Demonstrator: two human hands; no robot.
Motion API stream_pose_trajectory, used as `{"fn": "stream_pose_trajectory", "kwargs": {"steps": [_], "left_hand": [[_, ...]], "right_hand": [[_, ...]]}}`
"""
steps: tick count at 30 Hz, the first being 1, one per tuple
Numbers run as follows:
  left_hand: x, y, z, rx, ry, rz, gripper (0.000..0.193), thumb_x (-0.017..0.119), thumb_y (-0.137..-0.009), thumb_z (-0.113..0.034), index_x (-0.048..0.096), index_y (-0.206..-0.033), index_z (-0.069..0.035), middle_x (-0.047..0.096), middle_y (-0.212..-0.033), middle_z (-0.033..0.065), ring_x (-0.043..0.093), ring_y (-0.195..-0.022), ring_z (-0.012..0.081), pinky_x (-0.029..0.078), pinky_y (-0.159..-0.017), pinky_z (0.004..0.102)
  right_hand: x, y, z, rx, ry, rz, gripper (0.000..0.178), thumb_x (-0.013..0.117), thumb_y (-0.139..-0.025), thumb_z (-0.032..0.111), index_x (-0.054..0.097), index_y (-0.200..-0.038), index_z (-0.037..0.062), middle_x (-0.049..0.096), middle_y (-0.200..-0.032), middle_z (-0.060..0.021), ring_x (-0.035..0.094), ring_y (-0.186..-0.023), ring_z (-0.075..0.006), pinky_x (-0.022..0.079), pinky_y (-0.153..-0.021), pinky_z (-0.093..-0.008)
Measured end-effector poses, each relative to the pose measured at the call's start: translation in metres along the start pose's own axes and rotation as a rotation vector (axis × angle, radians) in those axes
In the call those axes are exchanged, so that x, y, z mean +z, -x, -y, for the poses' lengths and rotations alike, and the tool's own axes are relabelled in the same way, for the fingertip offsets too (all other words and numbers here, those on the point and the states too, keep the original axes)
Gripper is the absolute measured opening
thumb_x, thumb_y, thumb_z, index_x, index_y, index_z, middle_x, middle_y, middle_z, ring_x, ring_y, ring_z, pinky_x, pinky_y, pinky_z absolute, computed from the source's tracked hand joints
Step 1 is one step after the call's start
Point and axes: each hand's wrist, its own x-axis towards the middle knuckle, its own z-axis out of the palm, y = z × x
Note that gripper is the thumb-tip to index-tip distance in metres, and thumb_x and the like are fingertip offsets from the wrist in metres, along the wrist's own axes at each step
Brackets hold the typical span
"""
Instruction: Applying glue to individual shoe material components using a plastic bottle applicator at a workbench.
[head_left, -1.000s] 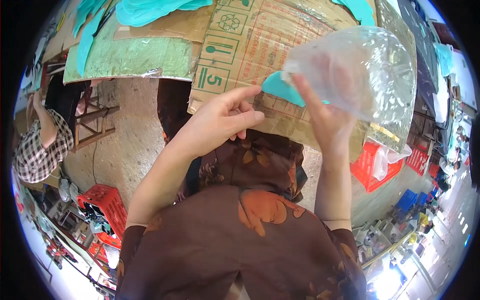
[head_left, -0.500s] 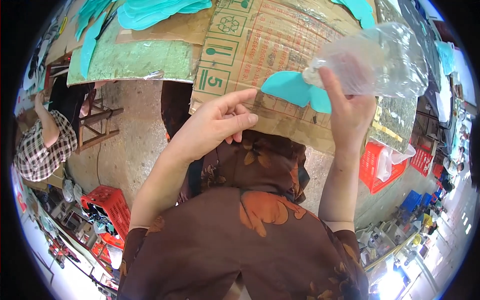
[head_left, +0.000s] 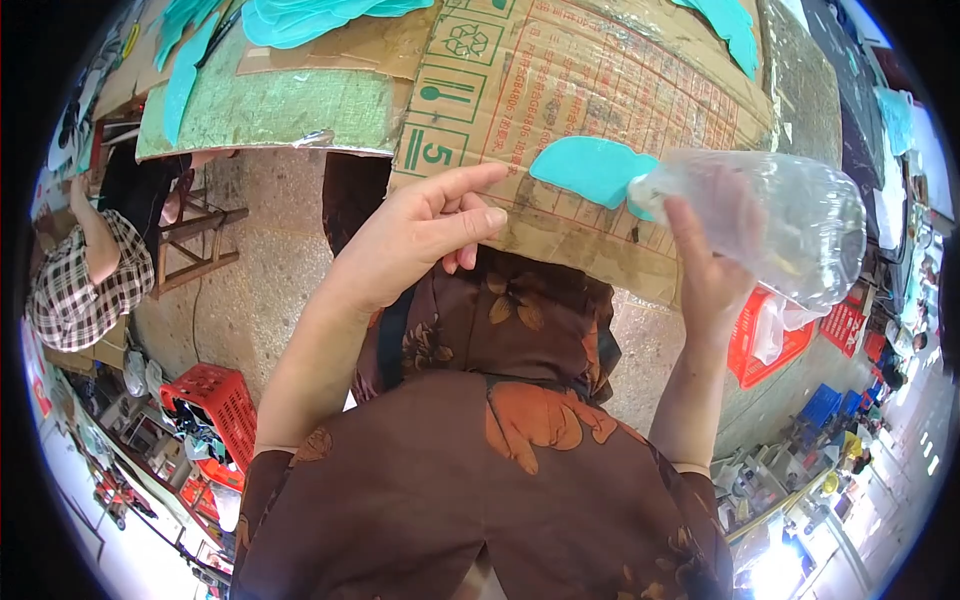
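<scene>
My right hand (head_left: 718, 280) grips a clear plastic bottle (head_left: 805, 215), tilted almost level. Its white tip (head_left: 640, 188) points left and meets the right end of a turquoise cut piece (head_left: 590, 172), as far as I can tell. That flat, rounded piece lies on a cardboard sheet (head_left: 600, 80) and is partly covered by the bottle's tip. My left hand (head_left: 415, 235) is at the cardboard's near left side, holding nothing. Its index finger is stretched toward the turquoise piece without touching it, the thumb stands apart and the other fingers are bent.
Stacked turquoise pieces (head_left: 320, 18) lie at the far left, and another turquoise piece (head_left: 735, 40) at the far right. A red basket (head_left: 210, 410) stands at lower left, another red basket (head_left: 755, 350) at right. Someone in a checked shirt (head_left: 95, 290) sits to the left.
My right hand and the bottle have come nearer and slightly right, and the bottle's tip has moved down along the turquoise piece. My left hand has shifted slightly left.
</scene>
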Motion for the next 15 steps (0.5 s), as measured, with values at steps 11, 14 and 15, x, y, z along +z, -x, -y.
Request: {"fn": "stream_pose_trajectory", "kwargs": {"steps": [11,14,15], "left_hand": [[-0.001,-0.007,0.0,0.013,-0.02,0.019,0.05,0.062,-0.092,-0.018,0.048,-0.136,0.0,0.061,-0.088,0.0013,0.054,-0.067,0.0057,0.043,-0.056,0.0192],[0.001,-0.008,0.0,0.018,0.002,0.011,0.049,0.061,-0.092,-0.018,0.049,-0.136,-0.001,0.061,-0.087,0.0009,0.054,-0.066,0.0058,0.043,-0.056,0.0192],[0.002,-0.008,-0.001,0.019,0.006,0.011,0.049,0.061,-0.092,-0.018,0.049,-0.136,-0.001,0.061,-0.087,0.0005,0.054,-0.066,0.0058,0.043,-0.056,0.0192]], "right_hand": [[-0.003,0.001,-0.009,-0.035,0.007,-0.062,0.044,0.076,-0.079,0.003,0.057,-0.118,-0.0045,0.062,-0.111,-0.0094,0.059,-0.104,-0.0201,0.048,-0.092,-0.034],[0.01,-0.009,-0.006,-0.014,0.087,-0.202,0.043,0.076,-0.08,0.002,0.057,-0.117,-0.0057,0.063,-0.11,-0.0099,0.061,-0.1,-0.0188,0.049,-0.089,-0.0314],[0.017,-0.009,-0.001,-0.013,0.085,-0.203,0.043,0.076,-0.08,0.002,0.057,-0.117,-0.0057,0.063,-0.11,-0.0099,0.061,-0.1,-0.0188,0.049,-0.089,-0.0314]]}}
